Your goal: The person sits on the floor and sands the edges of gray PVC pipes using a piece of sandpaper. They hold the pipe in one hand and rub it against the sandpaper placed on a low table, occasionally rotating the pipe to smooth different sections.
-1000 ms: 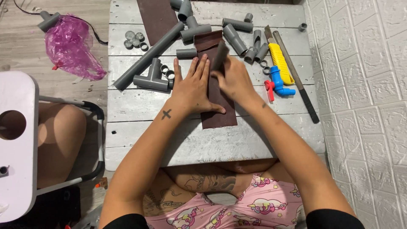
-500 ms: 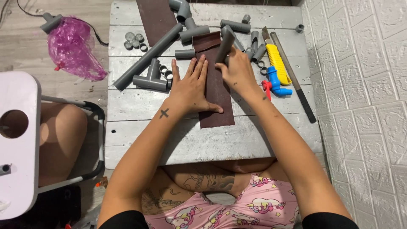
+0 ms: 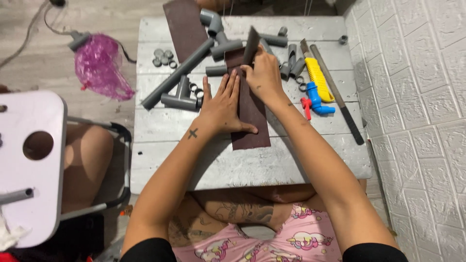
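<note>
Two hands work one dark brown sandpaper strip [image 3: 250, 121] lying on the grey plank table [image 3: 242, 165]: the left hand [image 3: 224, 104] presses it flat, fingers spread and released, while the right hand [image 3: 264, 73] has its fingers clenched around a short grey pipe piece [image 3: 252, 43] standing tilted on the strip's far end. Left of the table, a crumpled pink plastic bag [image 3: 99, 65] lies on the floor.

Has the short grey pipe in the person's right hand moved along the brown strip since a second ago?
Yes. The short grey pipe has slid up the brown sandpaper strip, away from the person.
</note>
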